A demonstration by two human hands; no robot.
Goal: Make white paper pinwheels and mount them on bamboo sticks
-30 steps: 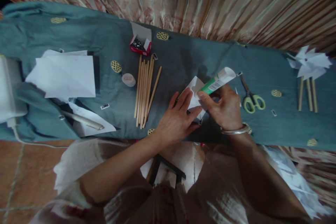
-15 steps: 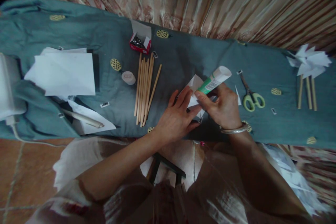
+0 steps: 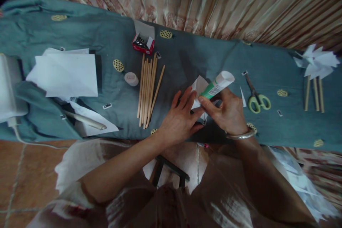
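Observation:
My right hand (image 3: 231, 110) is closed around a green and white glue stick (image 3: 216, 86), tilted with its lower end against a small folded piece of white paper (image 3: 199, 84). Fingers spread, my left hand (image 3: 179, 115) rests on the left and near edge of that paper and holds it down on the cloth. The glue stick's tip is hidden behind my right thumb and fingers. Part of the paper lies under both hands. Just right of my right hand are a thin white paper scrap (image 3: 243, 97) and scissors (image 3: 257, 99) with green handles.
Several wooden sticks (image 3: 146, 92) lie left of my hands, near a white cap (image 3: 131, 78) and a red box of pins (image 3: 143, 43). White paper sheets (image 3: 69, 74) are stacked at left. Paper pinwheels (image 3: 316, 60) on sticks lie at far right.
The glue stick has tipped slightly, its upper end a little lower and nearer me. My right hand shifted slightly with it; my left hand stays on the paper.

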